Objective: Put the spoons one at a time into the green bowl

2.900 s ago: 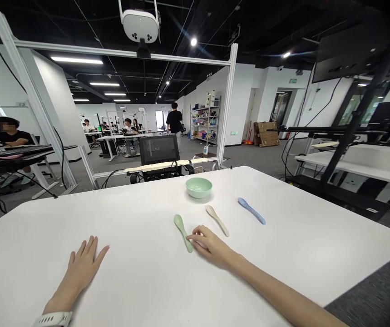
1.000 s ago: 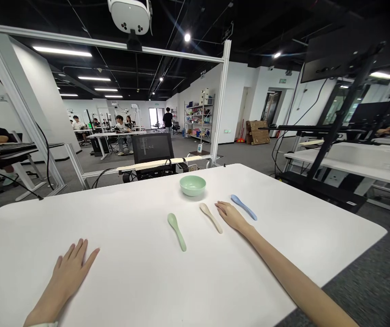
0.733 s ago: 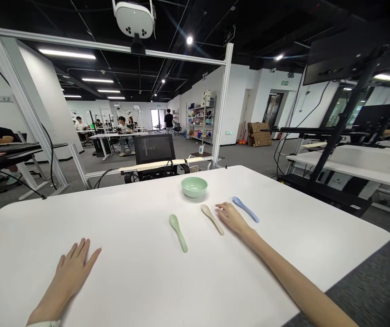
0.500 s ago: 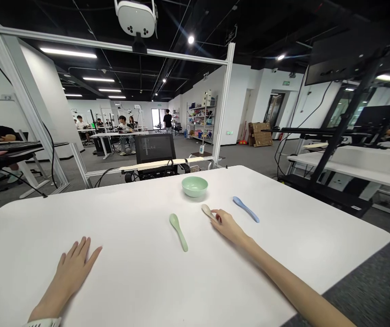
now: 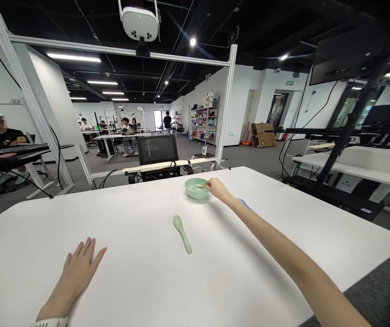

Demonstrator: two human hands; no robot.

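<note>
Green spoon (image 5: 182,233) lies flat mid-desk (image 5: 147,281); blue spoon (image 5: 244,203) is mostly hidden. Behind: black chair (image 5: 157,152), white headset (image 5: 140,20) on a metal frame (image 5: 113,49), shelf (image 5: 203,120), cardboard box (image 5: 263,135).

Bright, even light from ceiling strips (image 5: 74,57) at eleven o'clock and a flaring spotlight (image 5: 193,42) at twelve; a soft shadow lies under the green bowl (image 5: 192,193) on the white table (image 5: 147,281). Frame edges bow outward; corners darken.

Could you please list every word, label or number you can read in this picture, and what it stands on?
No text is readable.
Green sign high on the far wall: too small.
Dark sign hanging from the ceiling: blurred.
Bowl, beige spoon, green spoon: no print visible.
</note>
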